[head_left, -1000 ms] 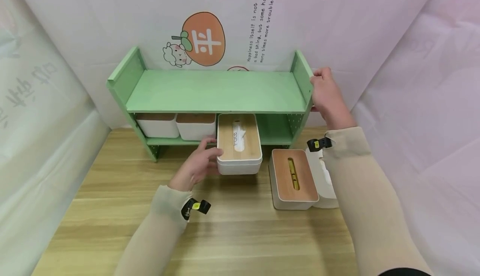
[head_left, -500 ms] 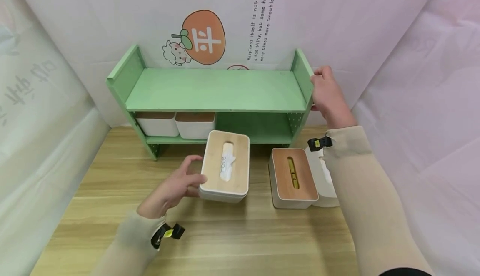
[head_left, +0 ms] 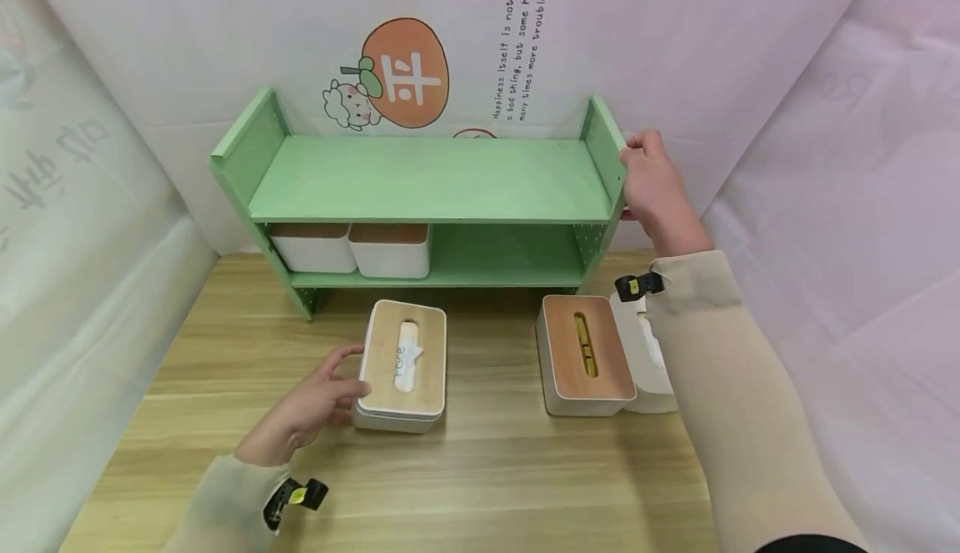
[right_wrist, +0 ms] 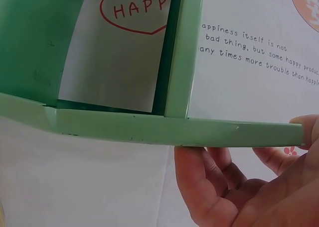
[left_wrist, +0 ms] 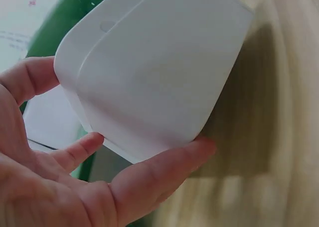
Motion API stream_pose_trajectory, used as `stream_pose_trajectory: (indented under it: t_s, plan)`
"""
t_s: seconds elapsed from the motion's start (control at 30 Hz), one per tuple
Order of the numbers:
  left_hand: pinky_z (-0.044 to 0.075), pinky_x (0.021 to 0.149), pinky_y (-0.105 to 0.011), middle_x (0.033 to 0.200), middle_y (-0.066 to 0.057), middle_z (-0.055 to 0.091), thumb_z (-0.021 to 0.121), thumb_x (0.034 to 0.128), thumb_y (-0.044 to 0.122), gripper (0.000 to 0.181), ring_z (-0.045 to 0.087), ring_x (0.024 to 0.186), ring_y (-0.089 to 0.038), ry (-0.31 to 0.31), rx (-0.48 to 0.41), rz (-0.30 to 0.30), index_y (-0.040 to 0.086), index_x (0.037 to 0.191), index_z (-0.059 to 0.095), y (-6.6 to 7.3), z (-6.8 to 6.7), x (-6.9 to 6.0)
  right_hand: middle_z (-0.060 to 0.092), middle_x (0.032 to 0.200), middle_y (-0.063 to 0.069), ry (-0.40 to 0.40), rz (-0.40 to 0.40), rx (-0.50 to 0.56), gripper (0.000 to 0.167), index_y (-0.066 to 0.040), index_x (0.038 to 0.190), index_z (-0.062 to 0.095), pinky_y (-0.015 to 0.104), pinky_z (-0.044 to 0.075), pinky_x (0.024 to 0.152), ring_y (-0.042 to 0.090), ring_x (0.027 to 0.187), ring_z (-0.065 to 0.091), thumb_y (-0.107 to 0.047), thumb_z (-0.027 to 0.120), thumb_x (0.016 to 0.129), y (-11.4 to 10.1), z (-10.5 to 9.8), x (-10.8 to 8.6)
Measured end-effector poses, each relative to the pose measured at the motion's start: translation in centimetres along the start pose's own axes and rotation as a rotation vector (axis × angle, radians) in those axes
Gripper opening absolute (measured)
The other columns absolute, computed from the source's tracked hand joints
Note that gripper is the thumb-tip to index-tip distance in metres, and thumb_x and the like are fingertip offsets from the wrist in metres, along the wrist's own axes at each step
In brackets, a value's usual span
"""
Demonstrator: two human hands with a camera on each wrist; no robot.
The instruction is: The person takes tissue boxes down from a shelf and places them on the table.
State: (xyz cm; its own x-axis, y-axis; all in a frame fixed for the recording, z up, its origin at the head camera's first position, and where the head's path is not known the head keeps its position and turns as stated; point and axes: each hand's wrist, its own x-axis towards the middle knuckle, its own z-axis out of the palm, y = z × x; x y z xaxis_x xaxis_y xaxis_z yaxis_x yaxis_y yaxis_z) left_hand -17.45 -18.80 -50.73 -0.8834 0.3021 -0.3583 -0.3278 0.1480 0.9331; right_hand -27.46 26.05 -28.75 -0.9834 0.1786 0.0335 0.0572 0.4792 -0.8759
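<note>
My left hand [head_left: 303, 415] holds the left side of a tissue box [head_left: 427, 361] with a pale wooden lid and "Face" lettering in its slot. The box is in front of the green shelf [head_left: 435, 178]; I cannot tell whether it touches the table. In the left wrist view the thumb and other fingers press against the white wall [left_wrist: 154, 72] of the box. At the shelf's upper right, my right hand [head_left: 658, 194] grips the side panel [head_left: 606, 157]. The right wrist view shows fingertips against both sides of that panel [right_wrist: 229, 132].
Two white bins [head_left: 312, 250] with brown tops sit at the left of the lower shelf. A second tissue box [head_left: 592, 344] with a darker lid stands on the wooden table [head_left: 487, 486] at right. Beside it is a white container [head_left: 651, 382], partly behind my right sleeve.
The tissue box in my left hand has come out of the lower shelf, moving toward me and leftward over the table. My right hand stays on the side panel.
</note>
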Motion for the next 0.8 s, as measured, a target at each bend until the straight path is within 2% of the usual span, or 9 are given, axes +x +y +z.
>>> stream_pose_trajectory:
  t_s: [0.13, 0.27, 0.4, 0.63, 0.8]
  plan:
    - [0.058, 0.082, -0.049, 0.123, -0.03, 0.053, 0.063, 0.0937, 0.006, 0.076, 0.068, 0.095, -0.034, -0.027, -0.023, -0.02, 0.016, 0.156, 0.021, -0.8, -0.6, 0.7, 0.038, 0.141, 0.017, 0.001, -0.003, 0.002, 0.043, -0.022, 0.144, 0.026, 0.05, 0.054, 0.086, 0.035, 0.117, 0.049, -0.044, 0.021, 0.108, 0.1, 0.0, 0.0]
    - [0.059, 0.082, -0.053, 0.124, -0.03, 0.056, 0.061, 0.0939, 0.003, 0.077, 0.068, 0.095, -0.035, -0.063, 0.026, -0.041, 0.014, 0.157, 0.019, -1.0, -1.0, 1.4, 0.039, 0.14, 0.016, 0.003, -0.005, 0.007, 0.043, -0.022, 0.144, 0.027, 0.049, 0.055, 0.086, 0.035, 0.117, 0.05, -0.045, 0.021, 0.108, 0.2, 0.0, 0.0]
    - [0.06, 0.077, -0.054, 0.131, -0.033, 0.051, 0.063, 0.092, 0.001, 0.079, 0.068, 0.093, -0.035, -0.079, 0.072, -0.054, 0.012, 0.157, 0.02, -1.0, -1.0, 2.2, 0.039, 0.141, 0.017, 0.005, -0.01, 0.008, 0.042, -0.022, 0.144, 0.027, 0.05, 0.056, 0.085, 0.035, 0.116, 0.05, -0.044, 0.021, 0.108, 0.2, -0.1, 0.0]
    - [0.062, 0.069, -0.052, 0.127, -0.031, 0.053, 0.068, 0.0887, 0.001, 0.081, 0.069, 0.086, -0.034, -0.048, 0.092, -0.065, 0.012, 0.156, 0.024, -0.9, 0.1, 3.4, 0.04, 0.14, 0.016, 0.002, -0.003, 0.02, 0.044, -0.022, 0.145, 0.028, 0.05, 0.057, 0.083, 0.035, 0.115, 0.051, -0.045, 0.023, 0.108, 0.1, 0.1, 0.1]
    - [0.062, 0.069, -0.051, 0.123, -0.029, 0.057, 0.068, 0.0891, 0.001, 0.081, 0.069, 0.085, -0.033, -0.076, 0.104, -0.042, 0.011, 0.156, 0.023, -0.6, 1.8, 4.4, 0.039, 0.141, 0.016, 0.01, -0.008, 0.013, 0.045, -0.022, 0.146, 0.028, 0.051, 0.056, 0.083, 0.036, 0.116, 0.05, -0.044, 0.022, 0.108, 0.1, 0.1, 0.1]
